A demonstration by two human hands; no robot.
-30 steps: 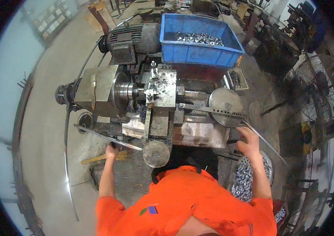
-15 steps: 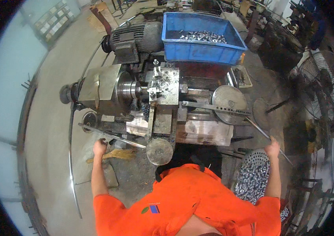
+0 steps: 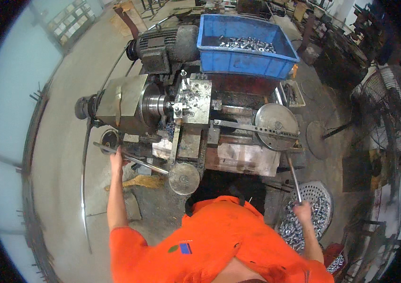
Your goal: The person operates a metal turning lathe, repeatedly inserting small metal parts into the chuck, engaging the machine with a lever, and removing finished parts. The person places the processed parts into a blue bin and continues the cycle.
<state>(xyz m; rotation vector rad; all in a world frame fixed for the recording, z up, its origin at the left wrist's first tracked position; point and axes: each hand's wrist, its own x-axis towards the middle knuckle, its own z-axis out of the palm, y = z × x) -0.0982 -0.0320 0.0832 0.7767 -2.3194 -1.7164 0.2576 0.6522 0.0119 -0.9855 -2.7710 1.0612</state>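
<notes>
Both hands have shifted since half a second ago: the bare right hand (image 3: 303,211) has drawn a long, straight, polished metal rod (image 3: 295,177) inward, and the bare left hand (image 3: 116,162) has risen to a slim, straight, grey metal rod (image 3: 148,165). In the head view, the right hand is closed around the near end of its rod, which runs forward to a large, round steel disc (image 3: 276,114). The left hand meets its rod toward the outer end; whether the fingers wrap fully round cannot be told. That rod slopes to a small, round, dull metal disc (image 3: 184,179) between the hands. Ahead of both hands stands a grimy, silvery metal block (image 3: 200,112); farther beyond sits a blue rectangular plastic bin (image 3: 247,63) holding small, shiny metal parts (image 3: 247,44). Just beneath the right hand is a light-grey perforated basin (image 3: 311,190) of similar pieces (image 3: 320,214). Near the left hand, inward, lies a yellow straw broom (image 3: 146,181).
</notes>
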